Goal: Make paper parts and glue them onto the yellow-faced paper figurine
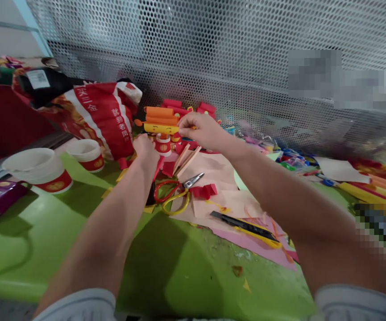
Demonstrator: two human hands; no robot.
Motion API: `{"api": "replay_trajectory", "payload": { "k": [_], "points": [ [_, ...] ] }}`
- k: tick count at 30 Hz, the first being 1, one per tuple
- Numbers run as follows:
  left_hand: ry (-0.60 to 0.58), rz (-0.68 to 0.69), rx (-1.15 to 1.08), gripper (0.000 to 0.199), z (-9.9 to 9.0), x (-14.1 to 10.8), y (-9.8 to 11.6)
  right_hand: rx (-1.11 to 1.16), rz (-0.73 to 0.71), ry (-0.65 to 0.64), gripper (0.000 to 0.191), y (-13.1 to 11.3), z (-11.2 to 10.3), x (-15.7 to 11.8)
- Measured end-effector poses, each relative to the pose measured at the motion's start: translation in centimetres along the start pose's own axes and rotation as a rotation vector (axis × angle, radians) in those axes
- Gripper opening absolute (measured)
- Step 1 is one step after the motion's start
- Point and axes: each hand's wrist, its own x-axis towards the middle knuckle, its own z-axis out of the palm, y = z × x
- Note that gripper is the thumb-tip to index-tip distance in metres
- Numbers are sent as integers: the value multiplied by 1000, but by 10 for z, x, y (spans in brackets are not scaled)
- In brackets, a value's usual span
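My right hand (202,129) pinches the right end of a yellow paper roll (159,129) with a small smiling face drawn on it. Orange paper rolls (162,112) lie just behind it. Lower and to the left, my left hand (145,146) is curled, its fingertips hidden from me. A small red and white paper cup (163,145) stands between the two hands. Closer to me lie scissors (179,191) with red and yellow handles, their blades slightly apart. Scraps of red paper (204,191) and pale folded strips (188,161) surround them.
A yellow and black utility knife (246,228) lies on pink paper (256,249). At left are white cups with red bands (54,182), a purple box (0,200) and a red printed bag (102,118). A perforated metal panel (213,53) closes off the green table's (79,263) back.
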Motion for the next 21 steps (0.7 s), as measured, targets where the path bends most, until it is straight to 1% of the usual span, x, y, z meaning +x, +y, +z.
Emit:
{"api": "replay_trajectory", "payload": {
  "k": [3, 5, 9, 12, 15, 18, 21],
  "points": [
    [21, -15, -43, 13, 1, 18, 9, -83, 16, -71, 9, -13, 10, 18],
    [-3, -36, -79, 12, 0, 26, 12, -131, 17, -103, 9, -22, 16, 29],
    [-79, -76, -147, 19, 2, 39, 15, -170, 32, -156, 9, -33, 29, 54],
    [-158, -90, -225, 24, 3, 49, 16, -171, 26, -179, 11, -34, 40, 72],
    [-223, -94, -286, 24, 1, 55, 14, -180, -5, -178, 11, -32, 50, 90],
    [-275, -93, -316, 24, -3, 56, 11, -226, -5, -179, 12, -27, 57, 105],
    [-294, -94, -321, 23, -5, 53, 10, -297, 4, -197, 12, -22, 62, 117]
  ]
}}
